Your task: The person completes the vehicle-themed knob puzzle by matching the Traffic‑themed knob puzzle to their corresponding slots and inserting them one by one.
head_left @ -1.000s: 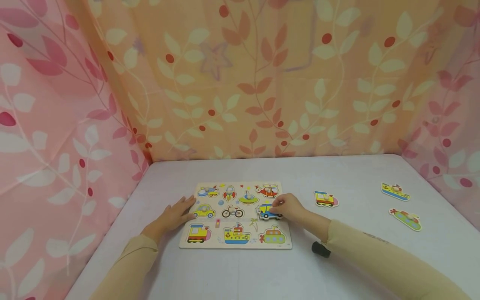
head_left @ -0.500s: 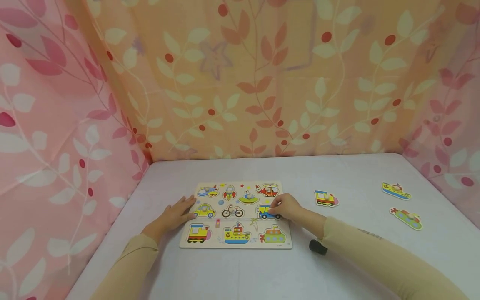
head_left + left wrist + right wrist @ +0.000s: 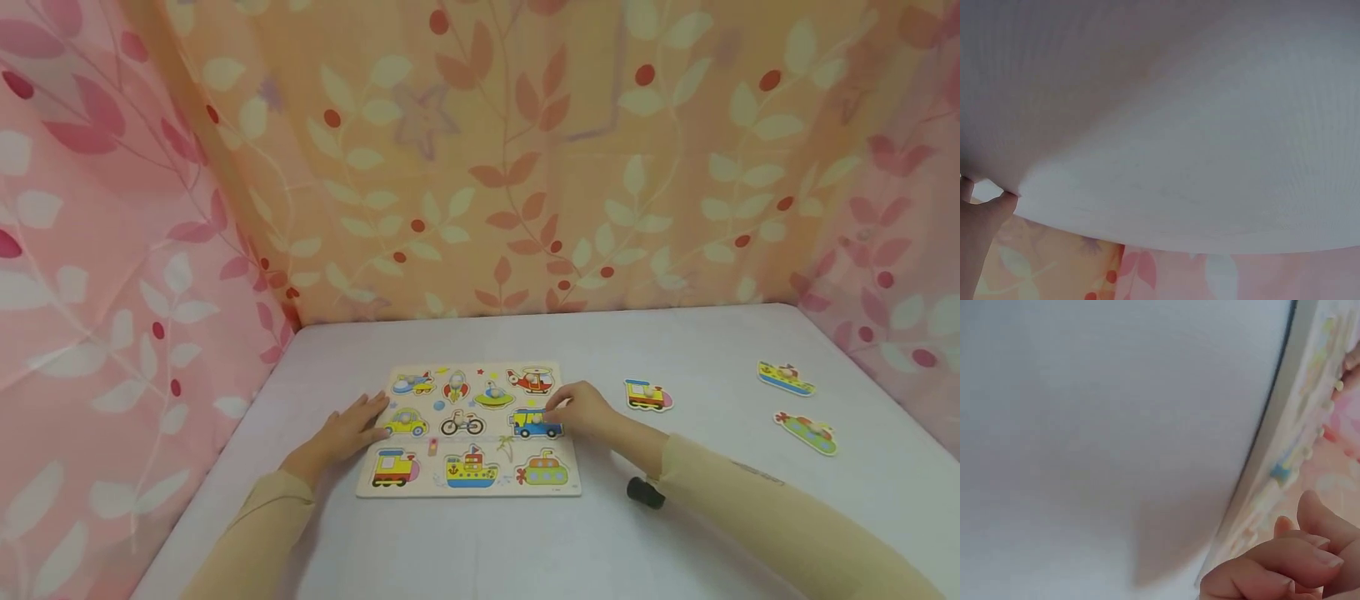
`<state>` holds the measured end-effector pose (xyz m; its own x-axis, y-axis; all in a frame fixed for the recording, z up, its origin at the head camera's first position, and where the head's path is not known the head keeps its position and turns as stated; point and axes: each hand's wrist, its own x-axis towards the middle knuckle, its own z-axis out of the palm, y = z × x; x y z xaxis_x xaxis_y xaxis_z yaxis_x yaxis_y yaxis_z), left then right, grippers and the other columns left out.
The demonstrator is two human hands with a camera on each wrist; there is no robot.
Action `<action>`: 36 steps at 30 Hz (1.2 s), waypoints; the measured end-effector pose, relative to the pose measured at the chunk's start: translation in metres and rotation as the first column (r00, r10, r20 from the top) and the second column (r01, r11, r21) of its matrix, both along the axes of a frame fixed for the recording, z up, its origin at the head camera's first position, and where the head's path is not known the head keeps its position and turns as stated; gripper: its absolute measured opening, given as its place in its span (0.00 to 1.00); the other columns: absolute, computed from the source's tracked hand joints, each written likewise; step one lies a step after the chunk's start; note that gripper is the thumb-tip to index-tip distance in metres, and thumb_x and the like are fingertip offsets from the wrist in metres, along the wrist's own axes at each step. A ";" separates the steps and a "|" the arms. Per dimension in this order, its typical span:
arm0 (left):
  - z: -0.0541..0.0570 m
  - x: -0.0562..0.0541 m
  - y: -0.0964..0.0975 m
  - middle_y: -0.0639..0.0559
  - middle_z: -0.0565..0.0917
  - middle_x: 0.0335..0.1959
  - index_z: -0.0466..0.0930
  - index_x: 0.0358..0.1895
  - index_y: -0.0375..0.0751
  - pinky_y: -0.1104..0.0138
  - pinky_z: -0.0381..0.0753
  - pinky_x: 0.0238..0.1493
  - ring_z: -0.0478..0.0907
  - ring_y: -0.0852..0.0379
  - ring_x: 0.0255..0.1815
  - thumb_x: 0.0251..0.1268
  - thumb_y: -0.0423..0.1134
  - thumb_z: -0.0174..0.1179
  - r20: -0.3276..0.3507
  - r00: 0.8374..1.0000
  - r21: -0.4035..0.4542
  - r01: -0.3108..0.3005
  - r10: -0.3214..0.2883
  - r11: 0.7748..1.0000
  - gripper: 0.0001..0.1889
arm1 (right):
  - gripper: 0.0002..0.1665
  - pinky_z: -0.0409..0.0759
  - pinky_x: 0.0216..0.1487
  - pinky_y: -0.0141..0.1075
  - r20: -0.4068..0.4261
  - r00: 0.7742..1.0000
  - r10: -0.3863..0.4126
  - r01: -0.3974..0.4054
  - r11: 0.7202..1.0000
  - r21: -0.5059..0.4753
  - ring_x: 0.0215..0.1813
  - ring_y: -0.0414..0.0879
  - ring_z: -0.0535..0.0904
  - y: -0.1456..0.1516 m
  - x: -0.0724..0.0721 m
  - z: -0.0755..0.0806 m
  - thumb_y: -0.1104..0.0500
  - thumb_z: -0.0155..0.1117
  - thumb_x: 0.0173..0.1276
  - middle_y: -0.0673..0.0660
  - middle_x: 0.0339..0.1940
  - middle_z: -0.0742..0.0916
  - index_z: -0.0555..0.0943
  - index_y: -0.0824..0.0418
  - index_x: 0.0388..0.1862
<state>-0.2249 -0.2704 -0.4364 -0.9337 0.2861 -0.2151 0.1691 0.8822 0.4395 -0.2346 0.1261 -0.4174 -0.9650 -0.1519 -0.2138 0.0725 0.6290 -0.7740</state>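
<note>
A wooden knob puzzle board (image 3: 431, 491) with printed vehicles lies on the table. My left hand (image 3: 348, 429) rests with extended fingers at the board's left edge; only part of it shows in the left wrist view. At the right side of the board, my right hand (image 3: 588, 412) is beside a blue-and-yellow jeep piece (image 3: 546, 429), which lies in its matching slot with its knob showing. In the right wrist view, this hand's fingers (image 3: 1297, 559) are loosely curled, thumb apart from them, holding nothing. Airplane, rocket, flying saucer, helicopter and car pieces also sit in the board.
To the board's right lie a loose train piece (image 3: 647, 396), a ship piece (image 3: 786, 379) and a submarine piece (image 3: 805, 433). A small black object (image 3: 646, 492) is at the right wrist. Patterned curtains (image 3: 480, 167) enclose the table's back and sides.
The jeep piece was tilted over its slot, then settled flat into it. My right hand has let go of its knob and drawn slightly to the right. The left hand stays put.
</note>
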 end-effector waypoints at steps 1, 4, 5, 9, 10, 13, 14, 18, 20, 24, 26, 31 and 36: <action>0.000 0.000 0.000 0.40 0.52 0.77 0.52 0.76 0.39 0.32 0.34 0.67 0.39 0.35 0.77 0.70 0.54 0.55 0.002 1.000 -0.003 0.000 0.000 1.000 0.39 | 0.08 0.69 0.33 0.34 0.000 1.000 -0.003 0.003 1.000 0.003 0.39 0.48 0.71 0.003 0.000 0.002 0.61 0.72 0.60 0.56 0.37 0.80 0.86 0.64 0.37; -0.001 0.001 -0.001 0.40 0.52 0.77 0.52 0.76 0.39 0.32 0.34 0.67 0.39 0.35 0.77 0.70 0.54 0.55 0.005 1.000 -0.001 -0.005 0.005 1.000 0.39 | 0.09 0.69 0.33 0.35 -0.001 1.000 -0.012 0.012 1.000 0.009 0.39 0.49 0.71 0.012 0.002 0.007 0.60 0.70 0.61 0.58 0.40 0.80 0.86 0.64 0.39; -0.001 0.002 -0.002 0.39 0.52 0.77 0.52 0.76 0.38 0.32 0.35 0.66 0.39 0.35 0.77 0.70 0.54 0.55 0.004 1.000 -0.001 -0.005 0.005 1.000 0.39 | 0.10 0.70 0.33 0.35 -0.002 1.000 -0.017 0.017 1.000 0.012 0.40 0.50 0.71 0.015 0.002 0.009 0.60 0.70 0.62 0.58 0.40 0.80 0.86 0.63 0.39; 0.000 0.004 -0.002 0.39 0.52 0.77 0.52 0.76 0.38 0.31 0.34 0.66 0.39 0.35 0.77 0.70 0.54 0.55 0.005 1.000 0.001 -0.008 0.008 1.000 0.40 | 0.10 0.71 0.32 0.34 -0.009 0.999 -0.045 0.046 0.999 0.028 0.39 0.50 0.71 0.028 0.006 0.016 0.58 0.70 0.63 0.58 0.40 0.80 0.86 0.62 0.41; 0.000 0.005 -0.002 0.39 0.52 0.77 0.52 0.76 0.38 0.31 0.34 0.66 0.39 0.35 0.77 0.69 0.55 0.55 0.003 1.000 0.001 -0.007 0.007 1.000 0.40 | 0.10 0.71 0.31 0.34 -0.012 0.999 -0.051 0.051 0.998 0.032 0.38 0.50 0.71 0.031 0.007 0.017 0.58 0.69 0.63 0.58 0.39 0.80 0.85 0.62 0.41; 0.000 0.005 -0.001 0.39 0.52 0.77 0.52 0.76 0.39 0.31 0.34 0.66 0.39 0.35 0.77 0.69 0.55 0.55 0.002 1.000 0.002 -0.007 0.007 1.000 0.40 | 0.11 0.71 0.29 0.33 -0.019 0.997 -0.076 0.077 0.997 0.019 0.34 0.49 0.71 0.042 0.011 0.023 0.58 0.69 0.64 0.57 0.33 0.78 0.85 0.63 0.41; 0.000 0.005 -0.001 0.39 0.52 0.77 0.52 0.76 0.38 0.31 0.34 0.66 0.39 0.35 0.77 0.69 0.55 0.55 0.001 1.000 0.001 -0.006 0.006 1.000 0.40 | 0.11 0.71 0.28 0.33 -0.024 0.996 -0.083 0.084 0.996 0.013 0.33 0.48 0.71 0.046 0.012 0.025 0.58 0.69 0.64 0.57 0.31 0.78 0.85 0.64 0.41; 0.000 0.004 0.000 0.40 0.52 0.77 0.52 0.76 0.38 0.31 0.35 0.66 0.39 0.34 0.77 0.69 0.54 0.55 -0.003 1.000 -0.007 0.000 0.000 1.000 0.40 | 0.11 0.70 0.28 0.34 -0.053 0.994 -0.100 0.100 0.995 -0.020 0.32 0.48 0.70 0.061 0.017 0.029 0.60 0.68 0.64 0.56 0.29 0.77 0.84 0.66 0.41; 0.000 0.003 0.001 0.40 0.52 0.77 0.52 0.76 0.38 0.31 0.35 0.66 0.40 0.34 0.77 0.70 0.54 0.55 -0.006 1.000 -0.006 0.004 -0.004 1.000 0.39 | 0.10 0.71 0.30 0.35 -0.074 0.991 -0.108 0.106 0.994 -0.030 0.33 0.48 0.70 0.068 0.018 0.030 0.60 0.68 0.64 0.56 0.30 0.78 0.84 0.67 0.41; 0.001 0.004 0.001 0.39 0.52 0.77 0.53 0.76 0.38 0.31 0.35 0.66 0.40 0.34 0.76 0.69 0.55 0.55 -0.009 1.000 -0.007 0.008 -0.008 1.000 0.39 | 0.12 0.72 0.31 0.36 -0.122 0.987 -0.103 0.097 0.994 -0.060 0.34 0.49 0.72 0.082 0.020 0.028 0.61 0.67 0.64 0.56 0.28 0.79 0.83 0.70 0.42; 0.002 0.004 0.001 0.40 0.52 0.77 0.53 0.76 0.38 0.31 0.35 0.66 0.40 0.34 0.77 0.69 0.54 0.55 -0.006 1.000 -0.008 0.004 -0.004 1.000 0.39 | 0.14 0.73 0.32 0.36 -0.136 0.985 -0.103 0.095 0.993 -0.065 0.35 0.50 0.73 0.090 0.020 0.026 0.61 0.67 0.65 0.56 0.28 0.79 0.83 0.72 0.44; 0.000 0.003 0.001 0.41 0.52 0.77 0.53 0.76 0.39 0.31 0.35 0.66 0.39 0.35 0.77 0.69 0.55 0.55 -0.004 1.000 -0.014 -0.004 0.004 1.000 0.39 | 0.23 0.74 0.35 0.36 -0.113 0.988 -0.108 0.100 0.992 -0.081 0.41 0.52 0.73 0.112 0.014 0.018 0.59 0.67 0.65 0.62 0.38 0.81 0.79 0.73 0.54; -0.002 0.001 0.000 0.41 0.53 0.77 0.53 0.76 0.40 0.31 0.35 0.66 0.39 0.35 0.77 0.69 0.56 0.54 -0.009 1.000 -0.021 -0.009 0.008 1.000 0.39 | 0.28 0.73 0.35 0.35 -0.075 0.994 -0.082 0.079 0.996 -0.042 0.45 0.54 0.71 0.131 0.001 0.008 0.57 0.69 0.64 0.70 0.47 0.79 0.76 0.71 0.59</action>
<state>-0.2235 -0.2706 -0.4386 -0.9381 0.2737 -0.2123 0.1655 0.8926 0.4194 -0.2331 0.2575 -0.4097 -0.9877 -0.0798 -0.1348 0.0616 0.5930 -0.8029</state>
